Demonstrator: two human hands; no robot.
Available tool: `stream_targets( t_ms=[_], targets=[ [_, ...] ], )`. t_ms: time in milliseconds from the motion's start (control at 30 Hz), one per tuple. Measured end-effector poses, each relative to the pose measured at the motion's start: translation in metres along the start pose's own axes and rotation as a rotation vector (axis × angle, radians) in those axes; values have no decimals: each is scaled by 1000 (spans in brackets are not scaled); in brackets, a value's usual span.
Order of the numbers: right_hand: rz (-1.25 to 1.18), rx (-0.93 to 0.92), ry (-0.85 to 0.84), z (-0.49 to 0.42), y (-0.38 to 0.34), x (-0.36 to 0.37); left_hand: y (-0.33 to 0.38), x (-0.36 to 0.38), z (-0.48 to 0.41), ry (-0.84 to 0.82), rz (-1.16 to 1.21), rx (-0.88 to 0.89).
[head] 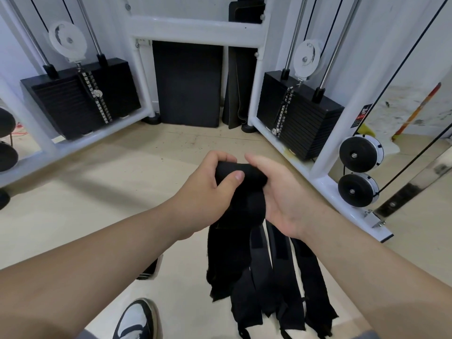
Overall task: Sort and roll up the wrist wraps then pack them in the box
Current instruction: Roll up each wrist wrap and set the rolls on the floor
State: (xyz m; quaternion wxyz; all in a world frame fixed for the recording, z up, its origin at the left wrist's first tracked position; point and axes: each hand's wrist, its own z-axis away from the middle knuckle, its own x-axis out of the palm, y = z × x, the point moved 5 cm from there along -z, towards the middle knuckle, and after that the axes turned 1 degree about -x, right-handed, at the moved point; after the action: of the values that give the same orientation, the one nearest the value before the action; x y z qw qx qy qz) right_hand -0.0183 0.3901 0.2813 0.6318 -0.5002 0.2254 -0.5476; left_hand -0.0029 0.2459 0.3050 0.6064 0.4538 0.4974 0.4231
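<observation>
Forearms (85, 277) enter low. Left hand (208, 192) fingers (217, 157) curl tight round the top of the black wrist wraps (244, 265). Right hand (286, 199) grips the same bunch, thumb over. Straps hang above the beige floor (110, 192), near a sneaker (137, 319). Weight stacks (80, 99) and a black mat (188, 84) stand by the wall.

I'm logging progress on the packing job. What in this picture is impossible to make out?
Head view, the only one:
How many wrist wraps hang from the left hand and right hand: they overlap.
Their lowest ends: some are cut off by the bottom edge.
The box: not in view.
A dark striped thing on the floor: mostly hidden by the left forearm.
</observation>
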Motion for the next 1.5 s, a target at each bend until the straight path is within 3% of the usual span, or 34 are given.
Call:
stream_targets(
  t_ms=[267,433,600,733,900,1133,1300,1500],
  targets=[
    [55,-29,-26,6,-6,7,7,8,5,-21,56,3],
    [63,-48,-56,9,-5,8,6,5,13,7,-30,41],
    [125,-177,18,9,-13,3,11,-9,12,4,-37,86],
    [12,-212,78,9,-16,0,3,-17,8,34,102,-18],
    [-31,-206,70,8,-13,-3,-13,-4,7,-178,156,-191],
    [53,-244,79,8,-17,-1,-13,-2,2,-129,130,-239],
    [5,-161,102,9,-16,2,-8,-3,3,-91,144,-177],
    [28,60,-87,8,2,9,-2,-14,2,-83,116,-56]
  ],
)
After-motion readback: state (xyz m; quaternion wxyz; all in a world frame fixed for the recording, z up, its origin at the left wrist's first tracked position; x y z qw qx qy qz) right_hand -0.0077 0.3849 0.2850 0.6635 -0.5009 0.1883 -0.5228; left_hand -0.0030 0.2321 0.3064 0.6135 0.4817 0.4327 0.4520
